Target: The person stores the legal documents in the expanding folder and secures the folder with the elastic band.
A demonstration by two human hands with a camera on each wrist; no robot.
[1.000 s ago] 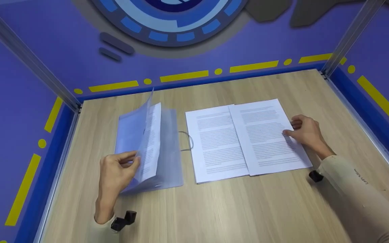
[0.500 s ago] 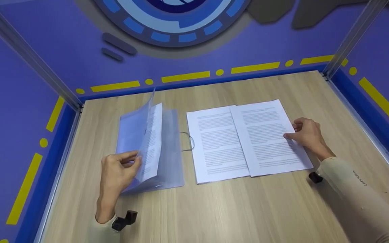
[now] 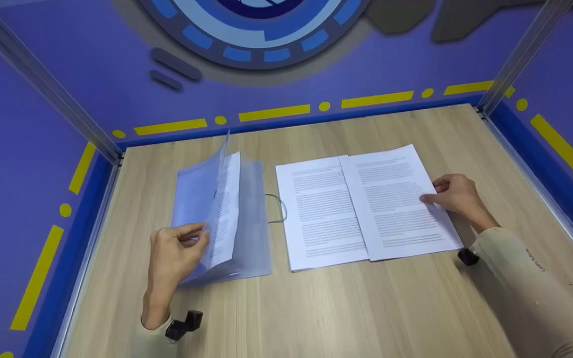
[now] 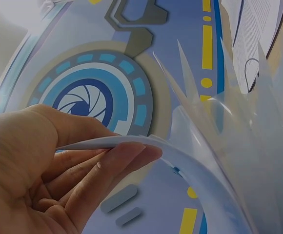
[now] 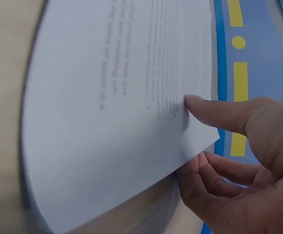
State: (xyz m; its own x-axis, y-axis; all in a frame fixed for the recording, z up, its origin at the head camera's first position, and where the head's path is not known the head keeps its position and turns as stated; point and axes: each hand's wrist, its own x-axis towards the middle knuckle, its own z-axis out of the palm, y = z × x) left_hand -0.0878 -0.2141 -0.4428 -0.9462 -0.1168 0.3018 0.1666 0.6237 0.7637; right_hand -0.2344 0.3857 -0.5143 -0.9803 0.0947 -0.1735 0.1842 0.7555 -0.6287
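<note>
A translucent plastic folder (image 3: 255, 223) lies opened on the left of the table, with an elastic loop (image 3: 280, 208) at its right edge. My left hand (image 3: 174, 256) pinches the edge of its raised plastic leaf (image 4: 131, 140) between thumb and fingers. Against that leaf stands a printed sheet (image 3: 228, 214). On the right, my right hand (image 3: 458, 196) grips the right edge of another printed sheet (image 3: 401, 204), thumb on top and fingers beneath. In the right wrist view that sheet (image 5: 107, 146) bends up along its near edge. Its left side overlaps a second printed paper (image 3: 324, 214).
Several clear plastic sleeves (image 4: 239, 117) fan out beside the left hand. The wooden table (image 3: 336, 308) is bounded by purple-blue panels (image 3: 286, 89) at the back and both sides, with metal posts (image 3: 518, 54) at the corners. Black wrist cameras (image 3: 184, 325) sit on the sleeves.
My right hand has shifted very slightly to the right, and the far right corner of its sheet sits a touch higher. My left hand and the folder hold their place.
</note>
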